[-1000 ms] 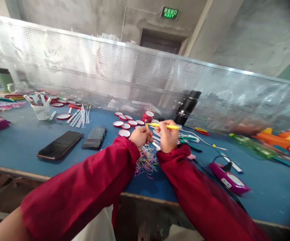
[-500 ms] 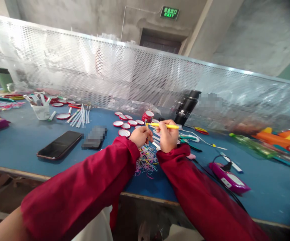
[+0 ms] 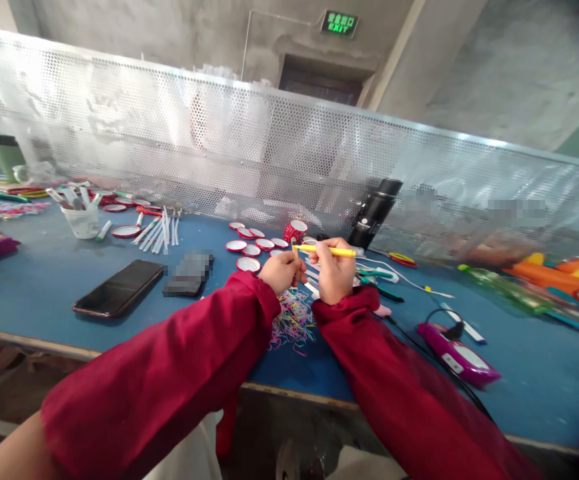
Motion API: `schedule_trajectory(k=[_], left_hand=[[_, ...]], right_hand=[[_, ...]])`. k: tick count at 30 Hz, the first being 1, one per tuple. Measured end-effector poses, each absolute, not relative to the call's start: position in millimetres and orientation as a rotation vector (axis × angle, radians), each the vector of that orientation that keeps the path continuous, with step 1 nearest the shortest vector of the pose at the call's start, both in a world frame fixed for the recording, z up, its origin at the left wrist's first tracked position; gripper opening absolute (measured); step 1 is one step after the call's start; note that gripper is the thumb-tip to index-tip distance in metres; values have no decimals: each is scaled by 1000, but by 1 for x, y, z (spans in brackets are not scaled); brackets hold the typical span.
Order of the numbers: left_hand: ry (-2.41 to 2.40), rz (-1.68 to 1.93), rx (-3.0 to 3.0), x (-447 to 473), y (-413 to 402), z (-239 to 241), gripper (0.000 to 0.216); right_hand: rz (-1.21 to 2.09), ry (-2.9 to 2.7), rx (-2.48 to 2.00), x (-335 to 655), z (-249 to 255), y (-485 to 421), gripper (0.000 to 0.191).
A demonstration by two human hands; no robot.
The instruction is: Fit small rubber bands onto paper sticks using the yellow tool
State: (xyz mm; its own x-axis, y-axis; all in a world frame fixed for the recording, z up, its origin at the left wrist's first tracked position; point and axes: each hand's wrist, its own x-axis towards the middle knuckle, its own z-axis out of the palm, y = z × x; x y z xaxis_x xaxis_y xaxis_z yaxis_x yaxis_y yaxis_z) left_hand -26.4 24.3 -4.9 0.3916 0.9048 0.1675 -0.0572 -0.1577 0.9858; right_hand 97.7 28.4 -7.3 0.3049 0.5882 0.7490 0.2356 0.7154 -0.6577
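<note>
My left hand [image 3: 279, 272] is closed around a thin, pale stick-like piece [image 3: 293, 245] that stands upright, its top poking above the fingers. My right hand [image 3: 335, 275] grips a yellow pen [image 3: 343, 252], held level with its tip pointing left at the small piece. Whether the tip touches it I cannot tell. Below both hands lies a tangled heap of colourful thin strands [image 3: 292, 319]. Several red-rimmed round discs [image 3: 248, 265] lie just beyond my left hand, beside a red cylindrical stack [image 3: 295, 231]. Teal-handled pliers [image 3: 387, 287] rest right of my right hand.
Two phones, one black [image 3: 119, 288] and one blurred [image 3: 189, 273], lie at left. Behind are a cup of markers [image 3: 82, 221] and white sticks [image 3: 157, 233]. A black bottle [image 3: 375, 213] leans by the perforated screen [image 3: 269, 140]. A purple power strip [image 3: 462, 360] with cable lies right.
Almost nothing differs. The yellow pen and the small upright piece have shifted very slightly; both hands keep their hold.
</note>
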Motion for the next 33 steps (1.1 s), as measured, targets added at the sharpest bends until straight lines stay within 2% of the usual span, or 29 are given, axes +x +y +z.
schedule_trajectory(k=[33], left_hand=[[826,1028,1461,-27,23,-1,25]], right_hand=[[224,-1239,-790,105,-7,32,19]])
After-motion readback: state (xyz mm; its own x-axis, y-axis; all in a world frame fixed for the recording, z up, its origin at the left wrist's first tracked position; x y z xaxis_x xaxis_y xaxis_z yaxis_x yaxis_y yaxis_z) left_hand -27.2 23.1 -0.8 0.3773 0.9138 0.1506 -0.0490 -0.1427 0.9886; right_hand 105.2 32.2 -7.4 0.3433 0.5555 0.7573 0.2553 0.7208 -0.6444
